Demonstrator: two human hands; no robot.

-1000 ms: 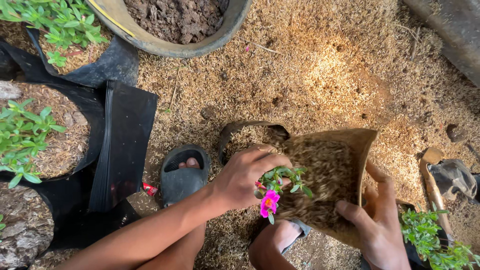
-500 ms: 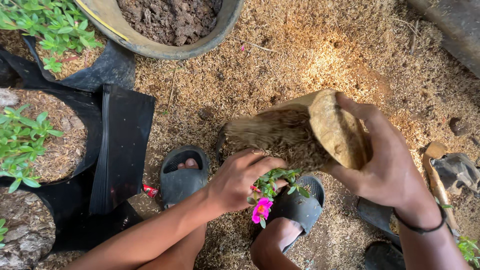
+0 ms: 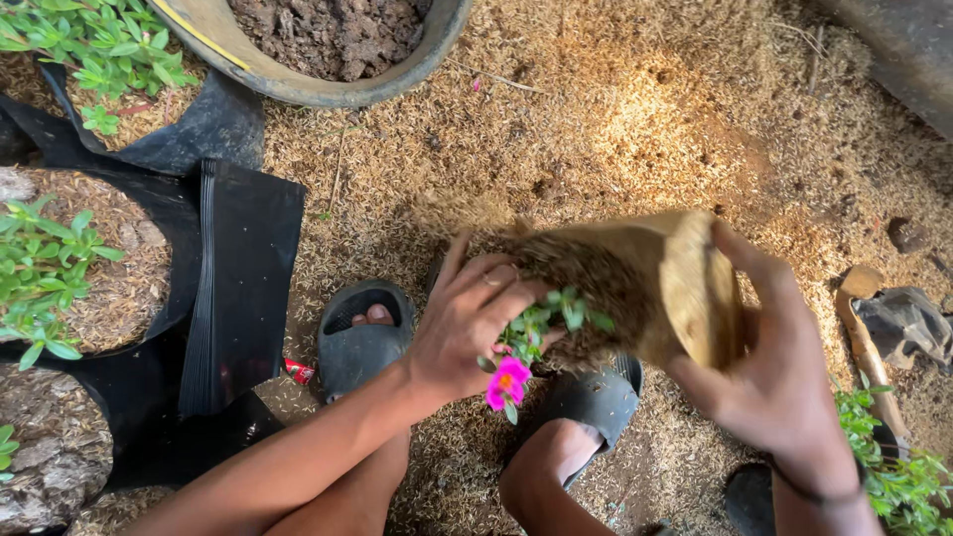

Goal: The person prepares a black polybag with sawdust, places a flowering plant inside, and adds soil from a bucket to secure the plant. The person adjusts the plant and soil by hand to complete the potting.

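Gripping a seedling (image 3: 541, 333) in the left hand (image 3: 467, 323), a tilted pot (image 3: 635, 288) in the right hand (image 3: 769, 382); black bags (image 3: 238, 288) lying left, a soil tub (image 3: 318, 45) at top.

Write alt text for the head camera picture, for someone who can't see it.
Seen from above, a person's left hand steadies a small green plant with a pink flower at the mouth of a tipped brown pot, which the right hand holds. Husk-strewn ground, stacked black grow bags and a tub of soil surround them.
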